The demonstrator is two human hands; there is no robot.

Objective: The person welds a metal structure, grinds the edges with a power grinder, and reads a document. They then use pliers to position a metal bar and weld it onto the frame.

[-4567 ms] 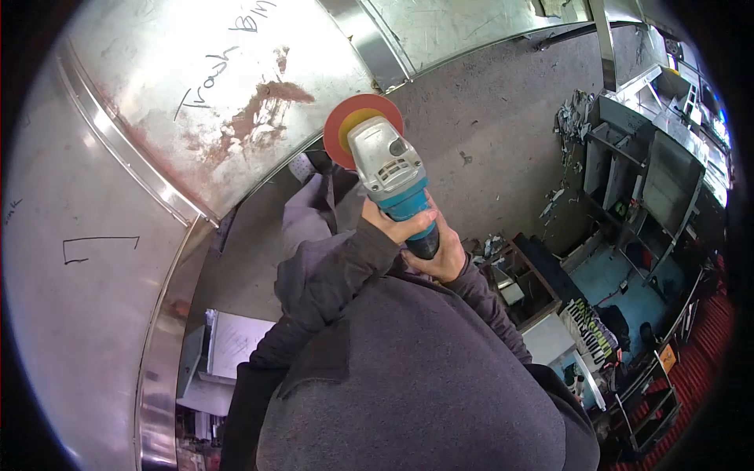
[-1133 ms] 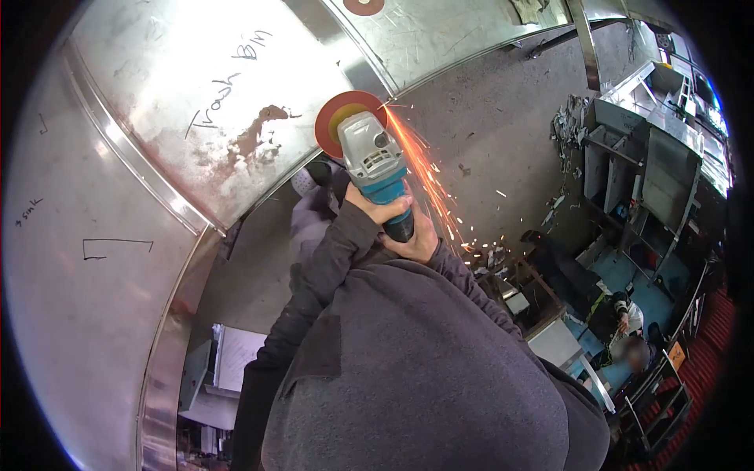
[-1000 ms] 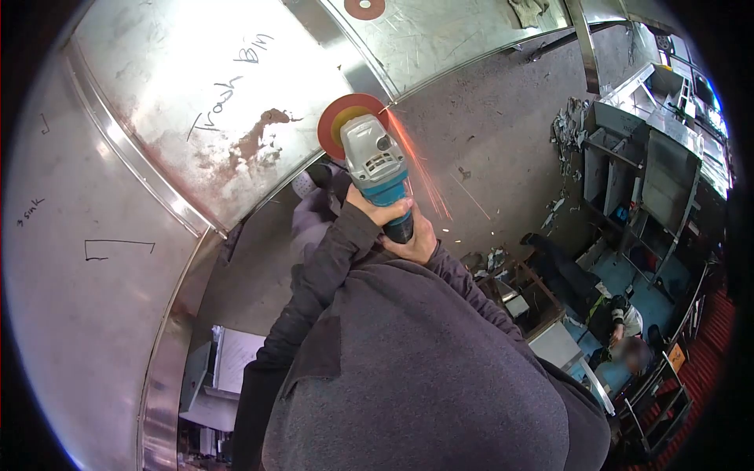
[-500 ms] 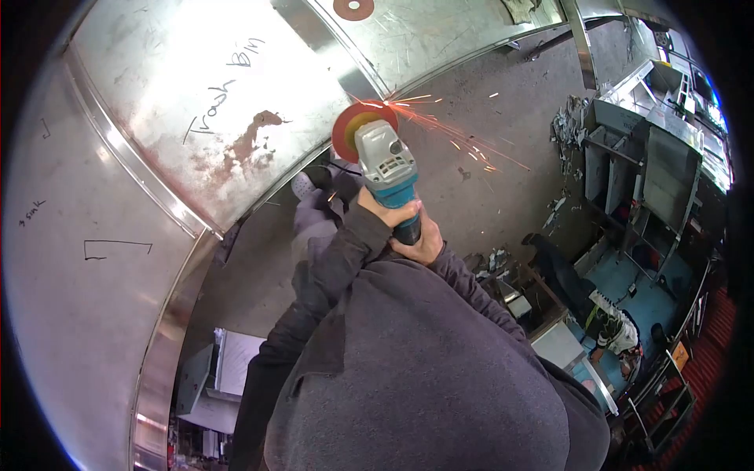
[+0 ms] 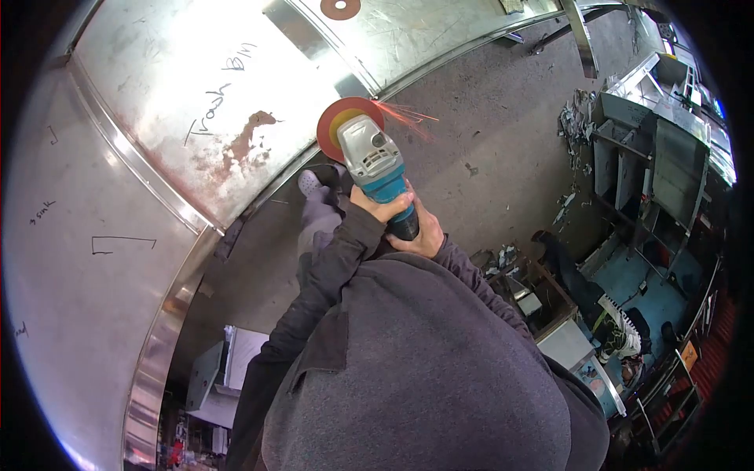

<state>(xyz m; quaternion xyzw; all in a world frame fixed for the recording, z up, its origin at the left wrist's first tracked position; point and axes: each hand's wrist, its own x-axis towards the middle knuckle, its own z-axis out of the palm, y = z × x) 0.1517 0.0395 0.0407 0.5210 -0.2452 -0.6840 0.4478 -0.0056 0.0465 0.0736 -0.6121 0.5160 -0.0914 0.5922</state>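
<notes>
Both my hands are wrapped round the teal body of an angle grinder (image 5: 373, 157). My left hand (image 5: 380, 206) is closed on its left side and top, while my right hand (image 5: 425, 230) grips the right side near the black rear end. The red and yellow disc (image 5: 326, 129) is at the front edge of a stainless steel sheet (image 5: 181, 71) marked "Trash Bin". Orange sparks (image 5: 404, 115) fly right from the disc's upper right rim. Whether the disc's edge touches the seam there is hard to make out.
Another loose disc (image 5: 340, 7) lies on the steel at the top. A second steel surface (image 5: 71, 259) with pen marks runs down the left. My shoe (image 5: 309, 184) shows below the sheet's edge. Metal scraps (image 5: 577, 118) and a steel frame (image 5: 660, 165) are on the right.
The grinder has shifted slightly left in view, with both hands still on it. The spray of sparks has become shorter and thinner.
</notes>
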